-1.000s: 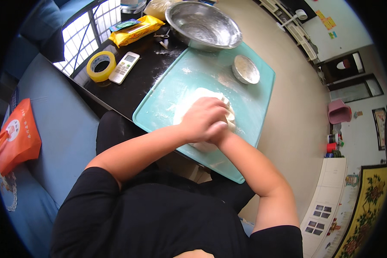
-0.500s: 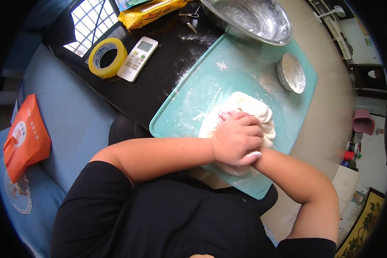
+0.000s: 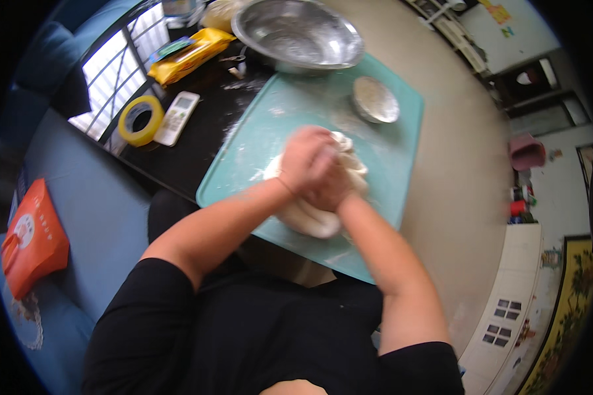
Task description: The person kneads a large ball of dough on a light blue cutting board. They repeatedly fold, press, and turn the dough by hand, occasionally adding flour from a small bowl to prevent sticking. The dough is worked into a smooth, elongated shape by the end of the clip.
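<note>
A lump of white dough lies on a floured teal board, folded at its far edge and smooth and rounded at its near end. On top of it my left hand and my right hand come together, the left one farther back and partly overlapping the right. Both are smeared by motion. The fingers of the right are mostly covered, and how those of the left are bent does not show clearly. Beyond the dough a small flour-dusted bowl stands on the board.
A large metal basin rests at the board's far edge. On the black table to the left are yellow tape, a white remote control, keys and a yellow packet. An orange bag lies on the blue sofa at far left.
My left hand has lifted from lying flat over the right and moved farther back. The dough's near end shows more. The whole view has shifted, so the board appears farther left.
</note>
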The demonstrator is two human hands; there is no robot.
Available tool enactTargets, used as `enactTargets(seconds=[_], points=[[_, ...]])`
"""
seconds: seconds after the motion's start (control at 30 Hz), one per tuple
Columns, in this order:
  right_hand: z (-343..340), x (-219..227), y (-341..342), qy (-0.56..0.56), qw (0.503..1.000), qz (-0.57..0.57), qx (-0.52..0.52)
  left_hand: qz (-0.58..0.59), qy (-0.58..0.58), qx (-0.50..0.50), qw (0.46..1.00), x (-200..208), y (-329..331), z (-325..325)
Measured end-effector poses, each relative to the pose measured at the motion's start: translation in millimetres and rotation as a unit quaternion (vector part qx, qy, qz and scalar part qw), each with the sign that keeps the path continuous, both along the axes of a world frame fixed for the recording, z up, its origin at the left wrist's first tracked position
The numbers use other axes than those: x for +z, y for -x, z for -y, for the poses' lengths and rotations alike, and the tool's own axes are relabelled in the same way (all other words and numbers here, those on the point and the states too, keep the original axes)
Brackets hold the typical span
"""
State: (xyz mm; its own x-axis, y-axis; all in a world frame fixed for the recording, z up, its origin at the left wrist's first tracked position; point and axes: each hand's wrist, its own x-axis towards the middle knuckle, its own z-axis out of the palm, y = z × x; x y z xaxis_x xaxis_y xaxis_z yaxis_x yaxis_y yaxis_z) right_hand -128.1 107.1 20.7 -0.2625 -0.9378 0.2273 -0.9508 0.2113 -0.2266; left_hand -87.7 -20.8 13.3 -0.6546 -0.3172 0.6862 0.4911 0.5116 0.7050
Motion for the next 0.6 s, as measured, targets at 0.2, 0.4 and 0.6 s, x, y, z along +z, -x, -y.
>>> enactTargets(seconds=[0.2, 0.4, 0.6], points=[[-41, 13, -16, 0.204, 0.957, -0.097, -0.182, 0.459, -0.187, -0.004, 0.868, -10, 53, 24], [-76, -56, 47, 0.321, 0.795, 0.277, -0.434, 0.535, -0.012, -0.149, 0.831, 36, 63, 6], [-65, 17, -28, 0.263, 0.832, 0.291, -0.392, 0.281, 0.222, 0.044, 0.932, 72, -42, -57]])
